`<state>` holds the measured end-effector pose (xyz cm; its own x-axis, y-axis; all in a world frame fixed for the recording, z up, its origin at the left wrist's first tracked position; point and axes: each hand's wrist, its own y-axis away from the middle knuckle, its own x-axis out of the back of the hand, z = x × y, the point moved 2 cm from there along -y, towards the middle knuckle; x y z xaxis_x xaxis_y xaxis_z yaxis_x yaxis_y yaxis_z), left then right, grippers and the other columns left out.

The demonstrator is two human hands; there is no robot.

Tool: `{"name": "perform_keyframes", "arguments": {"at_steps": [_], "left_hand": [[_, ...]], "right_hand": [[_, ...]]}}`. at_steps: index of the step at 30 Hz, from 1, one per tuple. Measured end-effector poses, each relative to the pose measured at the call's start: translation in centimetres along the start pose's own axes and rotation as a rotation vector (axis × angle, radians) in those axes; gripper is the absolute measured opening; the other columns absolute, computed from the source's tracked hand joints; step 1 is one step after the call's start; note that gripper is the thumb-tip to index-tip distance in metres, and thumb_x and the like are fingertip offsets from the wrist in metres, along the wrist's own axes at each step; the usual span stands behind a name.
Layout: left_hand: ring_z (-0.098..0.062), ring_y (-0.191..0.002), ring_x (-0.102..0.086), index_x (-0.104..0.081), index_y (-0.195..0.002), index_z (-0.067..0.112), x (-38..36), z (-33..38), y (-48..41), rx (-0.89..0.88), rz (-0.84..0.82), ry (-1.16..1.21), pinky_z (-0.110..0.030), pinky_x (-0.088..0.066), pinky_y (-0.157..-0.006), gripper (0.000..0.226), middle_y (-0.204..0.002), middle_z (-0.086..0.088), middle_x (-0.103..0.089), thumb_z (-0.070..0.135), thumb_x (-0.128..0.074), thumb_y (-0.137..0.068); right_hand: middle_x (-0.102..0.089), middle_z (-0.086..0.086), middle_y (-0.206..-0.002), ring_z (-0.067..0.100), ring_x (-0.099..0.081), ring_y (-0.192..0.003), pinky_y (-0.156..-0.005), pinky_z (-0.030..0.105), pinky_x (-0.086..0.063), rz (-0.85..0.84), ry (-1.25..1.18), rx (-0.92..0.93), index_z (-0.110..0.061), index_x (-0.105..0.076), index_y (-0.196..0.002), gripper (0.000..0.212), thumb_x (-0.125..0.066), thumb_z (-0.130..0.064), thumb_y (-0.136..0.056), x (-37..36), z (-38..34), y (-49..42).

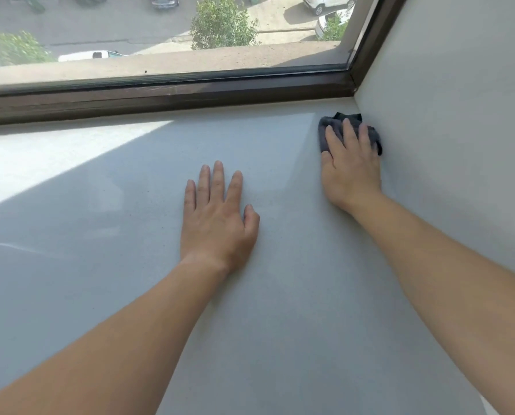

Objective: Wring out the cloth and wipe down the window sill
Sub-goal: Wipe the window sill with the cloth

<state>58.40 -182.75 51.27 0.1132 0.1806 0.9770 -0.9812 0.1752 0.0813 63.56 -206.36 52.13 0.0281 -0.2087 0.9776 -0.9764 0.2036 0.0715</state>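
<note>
A wide pale grey window sill [130, 265] fills most of the view. A small dark grey cloth [329, 127] lies bunched in the far right corner, where the sill meets the side wall. My right hand [350, 166] presses down on the cloth with straight fingers and covers most of it. My left hand [217, 217] rests flat on the bare sill near the middle, fingers spread, holding nothing.
A dark brown window frame [160, 98] runs along the back of the sill. A light grey side wall [459, 100] closes the right side. Sunlight falls on the sill's far left [40, 163]. Through the glass lie a street, trees and parked cars.
</note>
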Motion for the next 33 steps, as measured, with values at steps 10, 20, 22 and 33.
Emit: {"name": "perform_keyframes", "arguments": {"at_steps": [10, 20, 22, 33], "left_hand": [[-0.020, -0.153, 0.011, -0.011, -0.158, 0.025, -0.2, -0.2, 0.1, 0.002, 0.010, -0.009, -0.042, 0.008, -0.123, 0.073, -0.168, -0.004, 0.004, 0.050, -0.011, -0.089], [-0.020, -0.153, 0.010, -0.013, -0.158, 0.025, -0.2, -0.3, 0.2, -0.003, -0.002, -0.004, -0.043, 0.008, -0.123, 0.073, -0.168, -0.005, 0.002, 0.050, -0.012, -0.089], [-0.020, -0.153, 0.010, -0.013, -0.158, 0.025, -0.1, -0.3, 0.3, -0.002, -0.003, 0.001, -0.042, 0.008, -0.123, 0.073, -0.168, -0.005, 0.001, 0.050, -0.013, -0.089], [-0.024, -0.154, 0.006, -0.019, -0.156, 0.021, 0.1, -0.3, 0.1, -0.029, -0.001, 0.026, -0.046, 0.005, -0.123, 0.078, -0.167, -0.010, -0.003, 0.051, -0.018, -0.085]], "right_hand": [[-0.006, 0.003, -0.169, 0.026, 0.003, -0.155, -0.125, 0.044, -0.002, -0.007, -0.010, 0.000, -0.022, -0.022, -0.159, 0.054, -0.029, -0.032, -0.107, 0.6, 1.9, 1.9], [-0.006, 0.001, -0.169, 0.023, 0.003, -0.155, -0.125, 0.043, -0.003, 0.016, -0.025, -0.005, -0.023, -0.022, -0.159, 0.054, -0.030, -0.030, -0.106, 0.0, 2.0, 5.4], [-0.004, 0.002, -0.169, 0.024, 0.005, -0.155, -0.125, 0.045, -0.004, 0.047, -0.008, -0.118, -0.022, -0.018, -0.159, 0.055, -0.028, -0.031, -0.106, -0.1, 1.5, 5.6], [-0.008, 0.004, -0.169, 0.026, 0.001, -0.155, -0.125, 0.042, -0.006, 0.025, -0.004, -0.034, -0.020, -0.023, -0.159, 0.054, -0.032, -0.026, -0.106, 0.5, 3.1, 8.4]]}}
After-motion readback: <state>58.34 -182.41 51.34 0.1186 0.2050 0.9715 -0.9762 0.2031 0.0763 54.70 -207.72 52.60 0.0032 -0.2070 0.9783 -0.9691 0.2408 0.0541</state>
